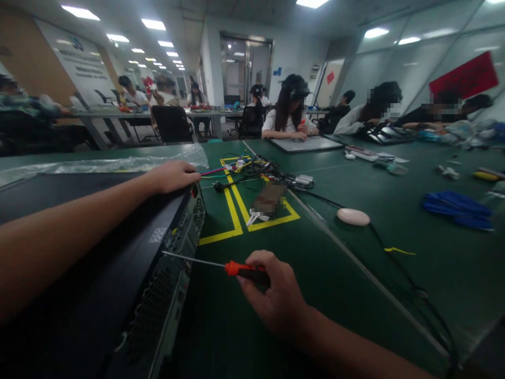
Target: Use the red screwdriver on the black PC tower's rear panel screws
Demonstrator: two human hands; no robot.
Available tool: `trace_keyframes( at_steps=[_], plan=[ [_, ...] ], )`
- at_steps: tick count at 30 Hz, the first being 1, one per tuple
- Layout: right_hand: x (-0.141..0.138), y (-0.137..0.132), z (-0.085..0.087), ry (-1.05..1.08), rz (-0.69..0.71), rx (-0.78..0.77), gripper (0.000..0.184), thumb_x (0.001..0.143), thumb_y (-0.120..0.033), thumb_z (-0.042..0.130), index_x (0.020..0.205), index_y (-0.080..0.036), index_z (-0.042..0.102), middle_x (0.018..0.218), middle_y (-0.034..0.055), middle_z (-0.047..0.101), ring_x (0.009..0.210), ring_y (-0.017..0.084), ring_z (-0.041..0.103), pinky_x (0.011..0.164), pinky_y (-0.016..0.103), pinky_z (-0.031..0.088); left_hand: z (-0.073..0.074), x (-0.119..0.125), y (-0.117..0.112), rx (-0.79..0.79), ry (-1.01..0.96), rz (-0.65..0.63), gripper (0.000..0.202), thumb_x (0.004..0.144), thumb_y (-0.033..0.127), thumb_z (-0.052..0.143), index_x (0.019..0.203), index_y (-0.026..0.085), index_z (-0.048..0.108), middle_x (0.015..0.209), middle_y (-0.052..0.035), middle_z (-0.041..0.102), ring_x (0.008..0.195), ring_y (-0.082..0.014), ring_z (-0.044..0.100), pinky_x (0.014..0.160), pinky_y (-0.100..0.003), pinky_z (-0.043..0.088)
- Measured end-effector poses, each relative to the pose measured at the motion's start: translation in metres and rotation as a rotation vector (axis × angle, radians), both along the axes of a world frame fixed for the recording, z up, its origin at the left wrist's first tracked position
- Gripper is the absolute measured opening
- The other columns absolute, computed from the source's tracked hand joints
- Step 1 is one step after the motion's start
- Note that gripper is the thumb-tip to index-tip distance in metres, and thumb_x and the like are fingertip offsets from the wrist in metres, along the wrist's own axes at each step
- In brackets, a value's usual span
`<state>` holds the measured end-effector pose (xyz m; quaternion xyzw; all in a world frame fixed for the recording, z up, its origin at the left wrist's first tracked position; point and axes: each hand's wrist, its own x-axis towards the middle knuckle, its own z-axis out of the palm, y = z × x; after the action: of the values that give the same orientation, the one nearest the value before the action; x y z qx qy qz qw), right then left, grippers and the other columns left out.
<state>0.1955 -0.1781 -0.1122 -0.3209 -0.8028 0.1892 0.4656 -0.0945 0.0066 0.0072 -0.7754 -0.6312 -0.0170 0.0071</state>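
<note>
A black computer case (pixel 114 279) lies on its side at the left, its metal back panel with vent holes turned to the right. My left hand (pixel 173 177) rests on the far corner of the case, palm down with the fingers laid over the edge. In my right hand (pixel 276 289) is a screwdriver (pixel 246 271) with an orange and black handle, the fist wrapped round it. Its long thin shaft points left, and the tip reaches the upper edge of the back panel. Whether the tip sits in a screw is too small to tell.
On the green table (pixel 355 279), tangled cables (pixel 260 167) lie by yellow tape marks (pixel 236 216). A pale oval object (pixel 353 216) sits on a black cord at the right, near blue cloth (pixel 455 210). Clear plastic (pixel 173 158) lies behind the case. Several people sit beyond.
</note>
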Motion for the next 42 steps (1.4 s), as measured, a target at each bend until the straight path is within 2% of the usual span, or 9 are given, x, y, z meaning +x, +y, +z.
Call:
trace_keyframes(
  at_steps=[6,10,16,20,25,29,32,37,42],
  plan=[
    [0.002,0.000,0.001,-0.015,0.037,-0.041,0.018,0.093,-0.016,0.062,0.108,-0.022,0.053,0.087,-0.0005,0.063,0.066,0.013,0.055,0.062,0.026,0.040,0.002,0.001,-0.004,-0.053,-0.066,-0.028,0.066,0.088,0.055,0.034,0.112,0.009,0.075,0.113,-0.0161,0.072,0.104,-0.0302,0.064,0.095,-0.036,0.046],
    [0.003,0.000,0.002,-0.015,0.104,-0.092,0.014,0.094,-0.019,0.063,0.106,-0.021,0.055,0.081,-0.0021,0.060,0.060,0.012,0.049,0.057,0.025,0.036,0.003,-0.001,-0.003,-0.084,-0.067,-0.024,0.062,0.089,0.053,0.034,0.109,0.011,0.074,0.113,-0.0140,0.072,0.103,-0.0299,0.064,0.097,-0.037,0.046],
    [0.003,0.001,-0.001,-0.015,0.082,-0.054,0.014,0.095,-0.019,0.064,0.106,-0.021,0.056,0.083,-0.0017,0.061,0.062,0.012,0.050,0.057,0.025,0.036,0.003,-0.001,-0.005,-0.076,-0.057,-0.020,0.062,0.089,0.053,0.035,0.111,0.011,0.075,0.115,-0.0147,0.073,0.104,-0.0297,0.064,0.097,-0.038,0.046],
    [0.003,0.001,-0.003,-0.012,0.071,-0.046,0.016,0.095,-0.019,0.064,0.108,-0.021,0.056,0.086,-0.0014,0.063,0.063,0.012,0.052,0.058,0.025,0.037,0.003,0.001,-0.006,-0.037,-0.049,0.010,0.067,0.088,0.058,0.034,0.113,0.013,0.076,0.116,-0.0140,0.074,0.106,-0.0309,0.065,0.096,-0.037,0.048],
    [0.005,0.003,0.001,-0.018,0.078,-0.053,0.014,0.096,-0.022,0.066,0.109,-0.020,0.062,0.089,0.0010,0.066,0.070,0.014,0.058,0.062,0.026,0.043,0.000,-0.001,-0.003,0.022,-0.070,0.017,0.064,0.083,0.062,0.038,0.110,0.021,0.079,0.114,-0.0075,0.076,0.107,-0.0315,0.066,0.095,-0.034,0.048],
    [0.003,0.004,0.007,-0.032,0.074,-0.102,0.013,0.100,-0.023,0.058,0.107,-0.018,0.067,0.086,0.0025,0.067,0.071,0.015,0.060,0.064,0.028,0.045,-0.002,-0.003,-0.001,0.028,-0.073,0.015,0.065,0.083,0.063,0.038,0.110,0.021,0.080,0.110,-0.0075,0.076,0.105,-0.0312,0.066,0.093,-0.033,0.048],
    [-0.001,0.002,0.009,-0.017,0.076,-0.146,0.015,0.100,-0.024,0.053,0.109,-0.019,0.065,0.089,0.0034,0.069,0.073,0.016,0.063,0.065,0.028,0.047,-0.003,-0.004,0.000,0.027,-0.066,0.007,0.067,0.084,0.064,0.036,0.112,0.021,0.079,0.111,-0.0083,0.076,0.106,-0.0314,0.066,0.093,-0.033,0.048],
    [-0.004,-0.002,0.006,-0.019,0.016,-0.127,0.023,0.090,-0.027,0.066,0.110,-0.023,0.055,0.091,0.0018,0.070,0.071,0.016,0.062,0.065,0.029,0.048,-0.002,-0.003,0.000,0.010,-0.035,0.019,0.067,0.085,0.062,0.034,0.112,0.019,0.078,0.111,-0.0095,0.075,0.104,-0.0314,0.066,0.093,-0.034,0.047],
    [-0.002,0.000,0.004,-0.018,0.030,-0.103,0.014,0.092,-0.019,0.061,0.104,-0.023,0.054,0.087,0.0007,0.067,0.067,0.014,0.059,0.061,0.029,0.045,-0.002,-0.002,-0.001,0.024,-0.043,0.045,0.063,0.085,0.061,0.037,0.109,0.021,0.079,0.111,-0.0076,0.074,0.104,-0.0305,0.065,0.093,-0.033,0.047]
  ],
)
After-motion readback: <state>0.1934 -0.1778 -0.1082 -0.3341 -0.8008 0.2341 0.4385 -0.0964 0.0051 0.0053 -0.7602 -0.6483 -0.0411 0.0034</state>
